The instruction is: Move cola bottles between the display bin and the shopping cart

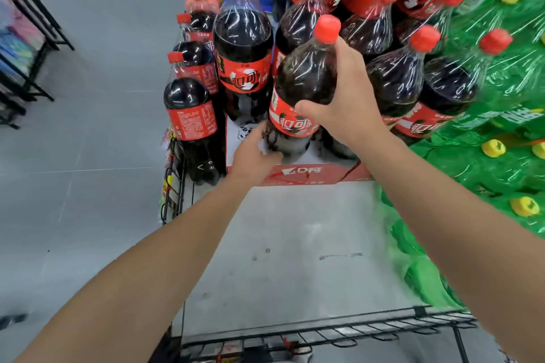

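Observation:
A large cola bottle [303,79] with a red cap and red label tilts over the red cardboard tray [303,175] of the display bin. My right hand [339,97] grips its shoulder and upper body from the right. My left hand [255,156] holds its base from the left and below. A black-capped cola bottle [243,47] stands upright just left of it. Shrink-wrapped packs of red-capped cola bottles [392,62] are stacked behind and to the right.
Smaller cola bottles [191,115] stand in a wire rack at the left. Green soda packs [501,127] with yellow caps rise on the right. A black wire edge [324,333] runs across the bottom. A dark shelf frame [29,38] stands at far left on the grey floor.

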Action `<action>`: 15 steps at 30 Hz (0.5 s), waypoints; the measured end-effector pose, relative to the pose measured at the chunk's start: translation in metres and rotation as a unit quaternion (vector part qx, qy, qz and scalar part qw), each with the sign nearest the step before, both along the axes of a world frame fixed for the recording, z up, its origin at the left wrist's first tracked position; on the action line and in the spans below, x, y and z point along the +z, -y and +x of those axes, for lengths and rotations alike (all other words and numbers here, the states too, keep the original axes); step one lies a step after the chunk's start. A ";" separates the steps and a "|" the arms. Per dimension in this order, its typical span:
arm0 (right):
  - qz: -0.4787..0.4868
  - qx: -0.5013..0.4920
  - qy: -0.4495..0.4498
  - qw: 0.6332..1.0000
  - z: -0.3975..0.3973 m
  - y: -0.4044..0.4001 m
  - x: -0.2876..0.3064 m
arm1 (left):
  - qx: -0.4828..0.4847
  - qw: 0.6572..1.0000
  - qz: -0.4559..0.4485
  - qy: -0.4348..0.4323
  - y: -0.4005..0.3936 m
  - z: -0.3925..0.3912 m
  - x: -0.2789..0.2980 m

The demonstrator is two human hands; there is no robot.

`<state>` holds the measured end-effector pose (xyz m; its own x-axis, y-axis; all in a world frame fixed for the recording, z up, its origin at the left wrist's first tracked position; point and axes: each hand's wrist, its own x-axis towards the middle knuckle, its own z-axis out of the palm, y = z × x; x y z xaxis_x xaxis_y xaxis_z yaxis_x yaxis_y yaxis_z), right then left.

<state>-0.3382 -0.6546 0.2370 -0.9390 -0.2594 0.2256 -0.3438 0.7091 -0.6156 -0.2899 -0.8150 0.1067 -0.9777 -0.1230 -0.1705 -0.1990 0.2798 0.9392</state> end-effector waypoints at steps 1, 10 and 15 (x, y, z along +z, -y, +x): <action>0.000 -0.012 0.004 1.000 0.002 0.000 0.000 | 0.004 1.000 -0.023 -0.005 0.008 -0.001 0.005; -0.009 -0.075 0.015 0.997 0.012 -0.005 0.004 | -0.092 0.986 -0.013 -0.141 0.034 -0.038 0.087; -0.014 -0.086 0.041 0.995 0.009 -0.007 0.009 | -0.164 0.984 0.029 -0.068 0.036 -0.048 0.084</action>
